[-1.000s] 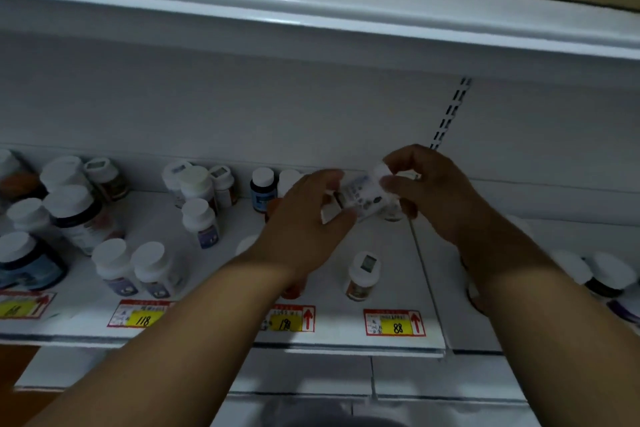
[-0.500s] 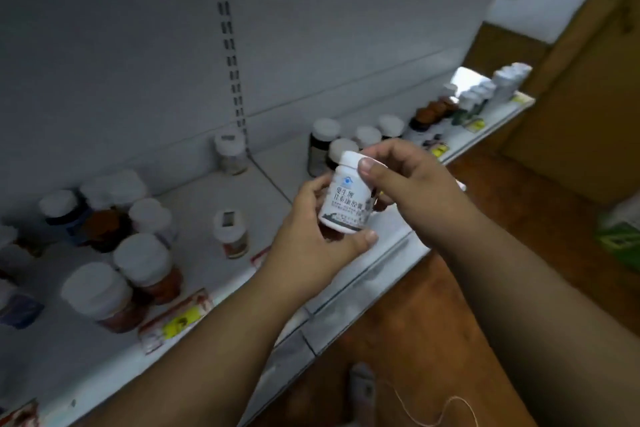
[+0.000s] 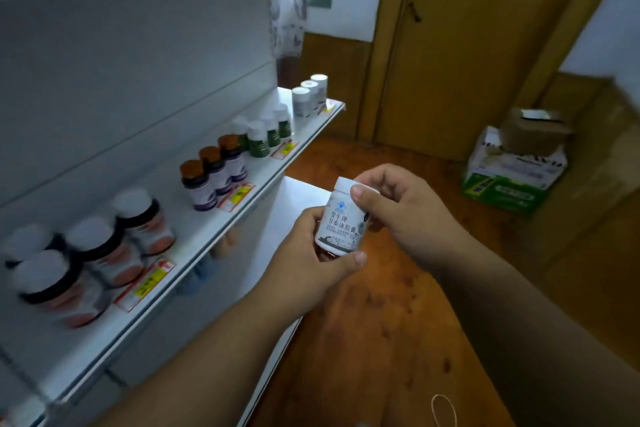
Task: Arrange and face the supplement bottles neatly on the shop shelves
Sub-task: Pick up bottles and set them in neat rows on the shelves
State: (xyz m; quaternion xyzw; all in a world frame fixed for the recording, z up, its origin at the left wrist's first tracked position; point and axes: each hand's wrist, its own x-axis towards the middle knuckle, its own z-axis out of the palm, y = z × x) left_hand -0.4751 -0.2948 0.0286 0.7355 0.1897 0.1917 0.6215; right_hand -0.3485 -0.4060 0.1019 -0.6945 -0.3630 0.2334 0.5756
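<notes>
The white bottle [image 3: 341, 222] carries a label with a small blue emblem over large dark Chinese characters that look like 目泰康胶囊; the finer lines under them are too small to read. Left of that bottle, the shelf-edge price tags [image 3: 147, 284] are blurred and illegible.

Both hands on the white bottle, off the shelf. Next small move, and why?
Probably carry the white bottle left to the shelf and stand it label out. The left hand grips its base, the right hand pinches its cap, and it is held upright over the floor, label toward the camera, clear of the bottle rows.
</notes>
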